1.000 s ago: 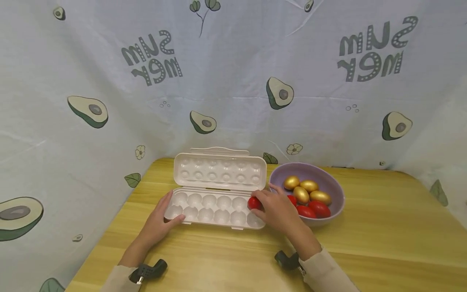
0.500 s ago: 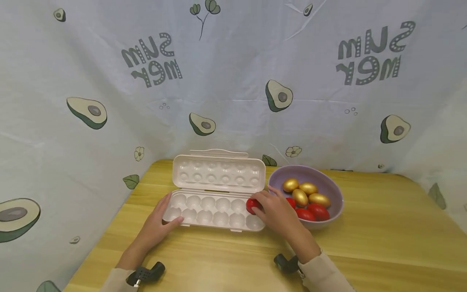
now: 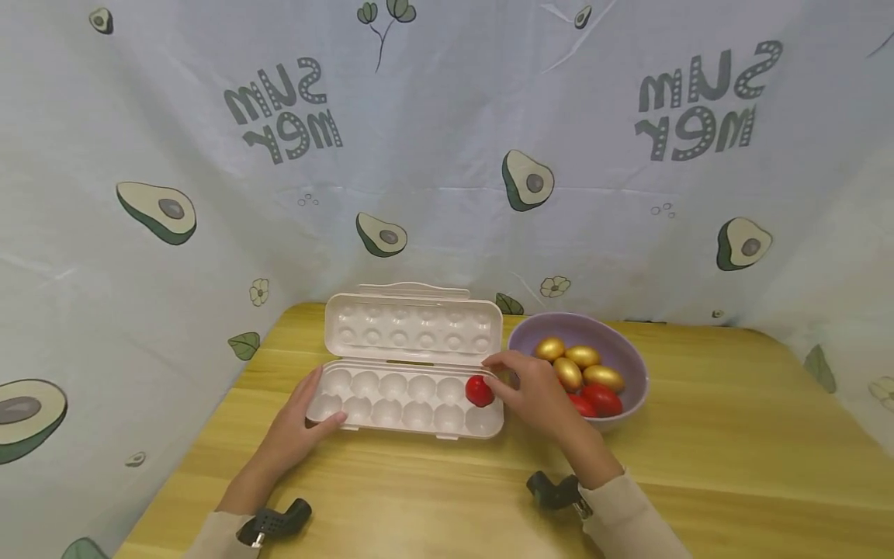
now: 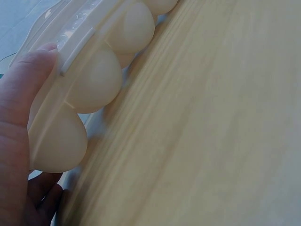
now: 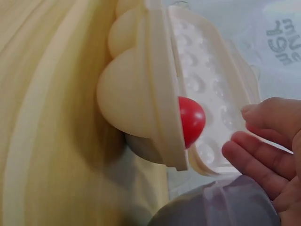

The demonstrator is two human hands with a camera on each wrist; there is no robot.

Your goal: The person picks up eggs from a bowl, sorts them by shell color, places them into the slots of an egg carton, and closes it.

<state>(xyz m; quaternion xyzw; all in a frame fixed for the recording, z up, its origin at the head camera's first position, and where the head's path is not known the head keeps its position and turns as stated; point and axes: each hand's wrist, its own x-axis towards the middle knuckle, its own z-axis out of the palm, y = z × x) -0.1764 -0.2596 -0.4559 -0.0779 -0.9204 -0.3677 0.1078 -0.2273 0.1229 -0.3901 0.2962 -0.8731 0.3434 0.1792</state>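
Note:
A cream plastic egg carton (image 3: 387, 413) lies on the table with its lid (image 3: 412, 326) raised toward the back. My left hand (image 3: 296, 423) grips its left end; in the left wrist view the thumb (image 4: 35, 70) lies on the rim and other fingers show below the cups. One red egg (image 3: 479, 391) sits in the back-row cup at the far right, its top standing above the rim in the right wrist view. Just right of that egg is my right hand (image 3: 534, 388), fingers spread and holding nothing. The remaining cups hold no eggs.
A purple bowl (image 3: 632, 373) stands right of the carton, partly behind my right hand. Inside are several gold eggs (image 3: 567, 374) and red eggs (image 3: 602, 400). A printed cloth (image 3: 447, 155) hangs behind the wooden table (image 3: 726, 419).
My right hand has let go of the red egg, leaving it in the carton cup, and drawn slightly to the right with its fingers spread. The left hand keeps its place on the carton.

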